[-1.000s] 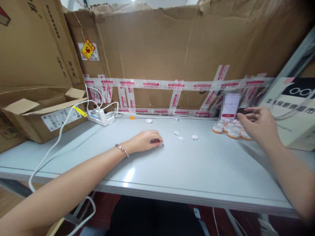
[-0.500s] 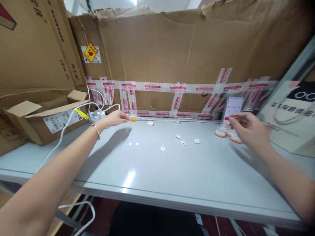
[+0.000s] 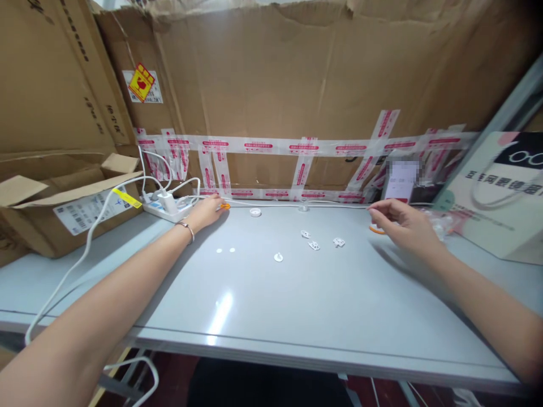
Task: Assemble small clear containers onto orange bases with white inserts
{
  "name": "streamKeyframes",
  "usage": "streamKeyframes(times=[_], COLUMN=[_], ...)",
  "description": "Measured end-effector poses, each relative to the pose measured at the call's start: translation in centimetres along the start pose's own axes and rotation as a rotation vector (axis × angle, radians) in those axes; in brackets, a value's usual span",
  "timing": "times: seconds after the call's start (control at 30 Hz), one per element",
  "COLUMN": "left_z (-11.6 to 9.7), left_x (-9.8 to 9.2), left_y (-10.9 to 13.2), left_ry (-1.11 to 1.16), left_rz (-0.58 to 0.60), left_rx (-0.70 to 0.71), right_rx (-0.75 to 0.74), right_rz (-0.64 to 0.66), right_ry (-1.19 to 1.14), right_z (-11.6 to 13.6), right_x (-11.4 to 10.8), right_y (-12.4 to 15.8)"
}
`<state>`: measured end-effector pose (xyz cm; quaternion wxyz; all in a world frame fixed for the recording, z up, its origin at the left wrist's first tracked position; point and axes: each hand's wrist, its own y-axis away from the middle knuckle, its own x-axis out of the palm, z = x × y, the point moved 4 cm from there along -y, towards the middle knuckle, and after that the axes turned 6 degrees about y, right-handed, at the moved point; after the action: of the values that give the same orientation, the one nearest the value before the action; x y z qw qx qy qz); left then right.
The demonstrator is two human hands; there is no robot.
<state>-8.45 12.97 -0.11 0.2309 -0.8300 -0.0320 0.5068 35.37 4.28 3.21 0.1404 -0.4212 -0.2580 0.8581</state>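
Observation:
At the back of the table, my left hand (image 3: 207, 211) has its fingertips closed on an orange ring (image 3: 224, 207). Over on the right, my right hand (image 3: 401, 221) is held above the table with thumb and fingers pinched; whatever may be in them is too small to tell. Behind it an orange-rimmed clear piece (image 3: 375, 229) is mostly covered by the fingers. A white ring (image 3: 255, 212) lies right of my left hand, and a small clear part (image 3: 304, 207) is farther along. White openwork pieces (image 3: 314, 245) and a white disc with a stem (image 3: 278, 257) lie mid-table.
Two small white discs (image 3: 225, 250) lie left of centre. A power strip (image 3: 167, 209) with cables and an open cardboard box (image 3: 72, 209) stand at the left. A phone (image 3: 399, 181) leans at the back right near a printed bag (image 3: 500, 198). A large carton (image 3: 254, 85) backs the table.
My left hand has come down onto the orange ring. My right hand has shifted a little left, now covering more of the orange-rimmed pieces. The view has tilted slightly downward.

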Motion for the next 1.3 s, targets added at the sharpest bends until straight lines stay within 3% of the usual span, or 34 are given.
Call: streamKeyframes(times=[0.2,0.3,0.4,0.53,0.6,0.7,0.9,1.0,1.17,1.23,1.3], left_z=[-1.0,-2.1,-5.2,-11.0,-13.6,-15.3,-15.7,-15.6,-14.4,-13.0,-10.8], left_x=[1.2,0.8,-0.4,-1.9,-2.1,-1.5,0.4,0.5,-2.3,-3.7,-4.9], left_y=[-0.2,0.1,1.2,3.6,4.8,5.9,6.7,6.5,5.0,4.2,3.4], left_ry=[-0.06,-0.044,0.034,0.219,0.442,0.541,0.513,0.497,0.463,0.388,0.265], left_rz=[0.08,0.096,0.13,0.231,0.322,0.406,0.509,0.526,0.328,0.324,0.411], left_rx=[0.052,0.082,0.177,0.339,0.471,0.56,0.631,0.624,0.551,0.472,0.334], right_rx=[-0.001,0.014,0.02,0.004,-0.013,-0.036,-0.033,-0.041,-0.066,-0.094,-0.152], right_rz=[0.036,0.054,0.076,0.08,0.082,0.103,0.108,0.123,0.12,0.136,0.209], right_ry=[-0.041,-0.036,-0.033,-0.02,-0.003,-0.006,-0.023,-0.025,-0.039,-0.036,-0.015], right_z=[0.2,0.6,0.5,0.0,0.1,0.6,1.2,0.8,1.1,2.4,4.6], right_x=[0.1,0.0,0.1,0.2,0.3,0.4,0.3,0.5,0.9,1.3,2.3], right_y=[0.2,0.5,0.5,0.3,0.3,0.4,0.7,0.6,0.7,1.1,1.8])
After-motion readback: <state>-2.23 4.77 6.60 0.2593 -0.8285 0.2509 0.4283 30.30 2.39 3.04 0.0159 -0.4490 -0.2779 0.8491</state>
